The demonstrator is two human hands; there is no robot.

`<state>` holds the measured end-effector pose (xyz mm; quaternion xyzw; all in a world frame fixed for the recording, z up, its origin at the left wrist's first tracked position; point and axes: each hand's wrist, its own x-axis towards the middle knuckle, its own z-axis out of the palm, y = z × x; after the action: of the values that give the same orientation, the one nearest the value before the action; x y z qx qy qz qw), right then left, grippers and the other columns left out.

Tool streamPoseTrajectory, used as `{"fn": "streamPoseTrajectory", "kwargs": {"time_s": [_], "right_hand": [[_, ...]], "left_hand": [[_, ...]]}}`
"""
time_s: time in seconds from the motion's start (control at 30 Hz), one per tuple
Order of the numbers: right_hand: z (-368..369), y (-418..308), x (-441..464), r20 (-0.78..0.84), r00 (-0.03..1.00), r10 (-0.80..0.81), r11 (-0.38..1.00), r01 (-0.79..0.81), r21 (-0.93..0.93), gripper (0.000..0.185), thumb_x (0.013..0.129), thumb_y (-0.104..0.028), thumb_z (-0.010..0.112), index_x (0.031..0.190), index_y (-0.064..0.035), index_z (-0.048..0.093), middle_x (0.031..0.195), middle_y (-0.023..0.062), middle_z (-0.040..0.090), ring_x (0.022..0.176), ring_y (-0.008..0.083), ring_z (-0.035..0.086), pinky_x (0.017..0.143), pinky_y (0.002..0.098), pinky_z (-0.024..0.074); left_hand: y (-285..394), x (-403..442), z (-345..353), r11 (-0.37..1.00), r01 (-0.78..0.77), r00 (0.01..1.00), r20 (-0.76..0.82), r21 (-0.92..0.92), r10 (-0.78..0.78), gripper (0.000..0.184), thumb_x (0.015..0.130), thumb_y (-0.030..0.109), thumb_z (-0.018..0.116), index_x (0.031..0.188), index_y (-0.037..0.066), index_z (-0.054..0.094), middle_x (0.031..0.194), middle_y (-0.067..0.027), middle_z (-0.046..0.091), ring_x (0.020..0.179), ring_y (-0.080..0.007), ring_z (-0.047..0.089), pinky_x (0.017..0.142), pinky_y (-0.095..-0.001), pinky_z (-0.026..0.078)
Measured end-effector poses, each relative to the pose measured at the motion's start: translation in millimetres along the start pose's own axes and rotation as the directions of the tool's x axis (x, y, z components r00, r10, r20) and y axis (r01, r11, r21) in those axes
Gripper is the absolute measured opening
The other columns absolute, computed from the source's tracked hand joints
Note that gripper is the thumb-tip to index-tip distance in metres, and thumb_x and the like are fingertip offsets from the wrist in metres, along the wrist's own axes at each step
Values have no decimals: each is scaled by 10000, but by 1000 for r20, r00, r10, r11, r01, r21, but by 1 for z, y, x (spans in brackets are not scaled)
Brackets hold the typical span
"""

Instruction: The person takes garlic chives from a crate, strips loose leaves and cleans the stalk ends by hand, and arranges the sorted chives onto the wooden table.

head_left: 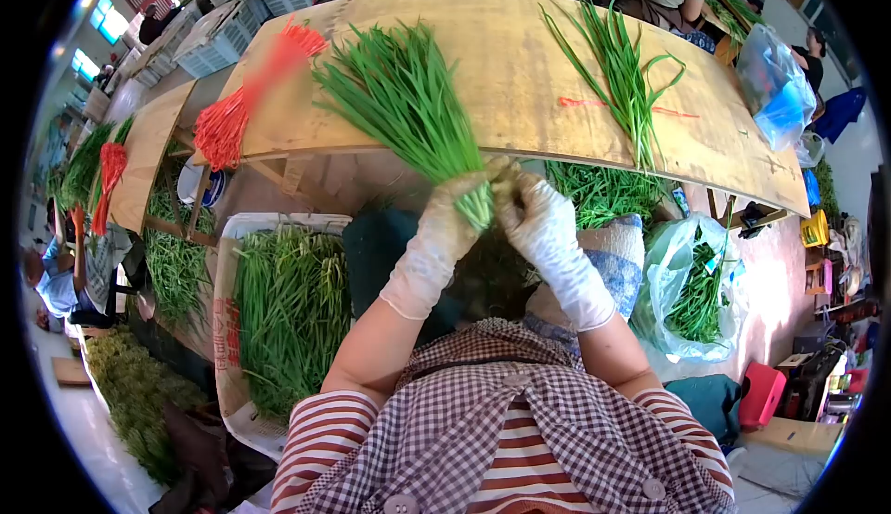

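A thick bunch of garlic chives is gripped near its pale cut ends by my gloved left hand. Its leaves fan out over the wooden table's near edge, pointing away and to the left. My gloved right hand is closed beside the stem ends, thumb and fingers pinched together; what sits between them, if anything, is too small to tell. Farther right, a smaller bunch of chives lies across a red tie on the table.
Bundles of red ties lie at the table's left end. A white crate full of chives stands at my left. At right are a plastic bag with greens and a red stool. Other people work at left and beyond the table.
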<state>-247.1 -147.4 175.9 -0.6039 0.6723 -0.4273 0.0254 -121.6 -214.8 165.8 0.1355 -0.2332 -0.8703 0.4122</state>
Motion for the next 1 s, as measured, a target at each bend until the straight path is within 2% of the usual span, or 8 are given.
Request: {"fn": "streamPoseTrajectory", "kwargs": {"time_s": [0.2,0.33,0.43,0.67,0.8,0.9,0.97,1.0], "right_hand": [[-38,6,-2,197,863,466,716,-499,488,199,859,-206,697,935,-23,680,812,132,695,677,171,655,646,299,526],[-26,-5,-10,225,965,131,962,-179,205,275,790,-231,755,993,-51,704,823,132,702,743,184,682,695,313,538],[-23,1,2,501,797,336,771,-539,340,281,799,-219,732,991,-16,697,831,153,700,777,204,682,737,321,524],[-20,18,10,612,707,354,410,-705,578,269,888,-167,634,1052,47,617,840,62,654,755,134,619,728,275,503],[-40,34,-5,688,696,205,576,-654,490,224,893,-188,604,962,22,642,835,91,678,752,158,645,703,287,508],[-41,68,-35,647,685,335,933,-335,-129,140,869,-150,647,914,-26,694,721,75,665,676,142,641,632,301,529],[-15,104,-78,637,611,470,707,171,-686,181,830,-204,667,874,-35,714,721,107,685,672,213,679,614,340,539],[-7,105,-77,664,547,510,712,164,-682,217,840,-225,647,911,-28,704,796,118,692,760,245,678,679,348,537]], "left_hand": [[7,-1,-16,992,39,999,-10,-121,-40,547,773,83,623,1271,-53,443,1334,-212,488,1325,-418,378,1072,-612,324],[4,-1,-10,998,40,999,26,-47,-38,638,768,115,627,1325,-80,385,1371,-252,442,1305,-428,397,1051,-555,377],[2,1,-15,997,68,995,82,-46,-64,649,756,119,647,1326,-68,399,1371,-259,446,1285,-411,430,1038,-528,405],[9,-2,-10,993,117,992,60,-18,-115,695,756,110,629,1359,-95,349,1364,-283,431,1272,-445,426,1056,-561,379],[11,-1,-12,997,40,999,22,-63,-39,614,749,95,621,1307,-72,426,1321,-263,480,1259,-455,436,1057,-609,353],[22,5,-19,995,26,1000,-5,-96,-26,512,749,81,612,1228,-62,499,1266,-240,526,1265,-462,425,1058,-633,335],[28,4,-21,996,23,999,-20,-81,-25,454,751,72,606,1179,-61,532,1219,-227,558,1275,-468,410,1068,-642,316],[31,5,-21,995,33,999,10,-97,-32,410,757,70,612,1146,-48,556,1122,-178,605,1146,-382,549,1048,-571,386]]}}
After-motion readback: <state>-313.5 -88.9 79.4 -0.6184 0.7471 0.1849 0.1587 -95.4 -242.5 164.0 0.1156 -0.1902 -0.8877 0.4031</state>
